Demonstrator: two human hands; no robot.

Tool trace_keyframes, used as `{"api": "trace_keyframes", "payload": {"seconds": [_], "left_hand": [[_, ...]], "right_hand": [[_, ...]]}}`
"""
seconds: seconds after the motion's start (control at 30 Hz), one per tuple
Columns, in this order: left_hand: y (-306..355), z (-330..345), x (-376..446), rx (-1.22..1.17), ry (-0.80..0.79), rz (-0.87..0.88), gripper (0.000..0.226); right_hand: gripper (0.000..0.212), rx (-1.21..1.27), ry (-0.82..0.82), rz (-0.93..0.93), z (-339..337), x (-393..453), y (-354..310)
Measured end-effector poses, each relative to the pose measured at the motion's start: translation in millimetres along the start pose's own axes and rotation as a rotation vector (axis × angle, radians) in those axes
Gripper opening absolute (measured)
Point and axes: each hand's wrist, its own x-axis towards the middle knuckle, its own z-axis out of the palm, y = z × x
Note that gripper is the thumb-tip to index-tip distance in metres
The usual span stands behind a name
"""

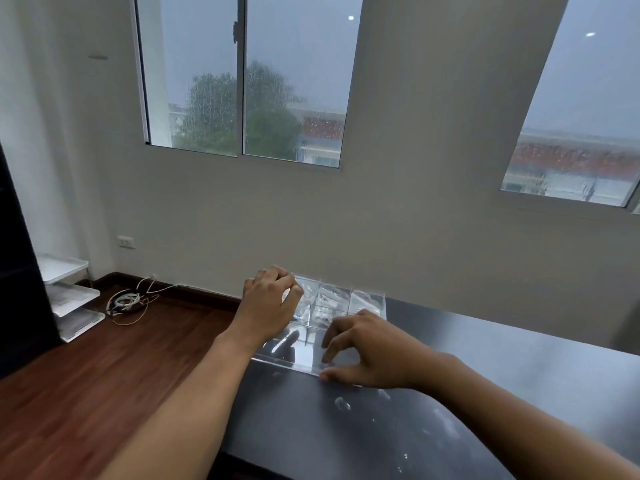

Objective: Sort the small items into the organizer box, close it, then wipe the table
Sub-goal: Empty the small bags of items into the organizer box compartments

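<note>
Here I see the clear organizer box (332, 306) sitting at the far left corner of the dark surface (502, 368), close to the wall. My left hand (268, 299) rests on the box's far left edge, its fingers (294, 289) curled down over the rim; whether they actually pinch it I cannot tell. My right hand (367, 348) is at the near right part of the box, fingers spread apart and pressing on the clear top, the thumb against the near edge. Small items inside the compartments are too blurred to name. White smudges (343, 405) mark the surface near me. Off to the left, a coil of white cable (128, 301) lies on the wooden floor (104, 375) beside stacked white trays (69, 296).
</note>
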Motion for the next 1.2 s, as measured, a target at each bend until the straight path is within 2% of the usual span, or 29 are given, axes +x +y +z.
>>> {"api": "trace_keyframes", "payload": {"seconds": [0.17, 0.33, 0.47, 0.57, 0.73, 0.83, 0.93, 1.03, 1.2], "left_hand": [[13, 0, -7, 0.03, -0.03, 0.093, 0.033], [26, -23, -28, -0.092, -0.025, 0.273, 0.026], [32, -40, -49, -0.071, -0.147, 0.415, 0.024], [28, -50, -61, -0.111, -0.198, 0.43, 0.021], [19, -65, -70, -0.038, -0.177, 0.462, 0.041], [13, -69, -68, -0.012, -0.154, 0.496, 0.034], [11, -79, -64, -0.103, -0.072, 0.449, 0.021], [11, -88, -61, -0.184, 0.015, 0.345, 0.021], [30, -95, -49, -0.427, 0.178, 0.146, 0.024]], "right_hand": [[0.025, -0.071, -0.008, 0.031, 3, -1, -8], [0.023, -0.201, -0.013, 0.028, 6, 3, -19], [0.021, -0.138, 0.012, 0.091, -1, 5, -16], [0.021, -0.102, 0.026, 0.107, -6, 1, -17], [0.02, -0.004, 0.069, 0.112, -14, -1, -14], [0.02, 0.041, 0.076, 0.113, -17, -2, -11], [0.02, 0.065, 0.083, 0.111, -21, -6, -7], [0.021, 0.086, 0.106, 0.096, -29, -10, -4], [0.02, 0.247, 0.306, 0.119, -48, -17, -3]]}}
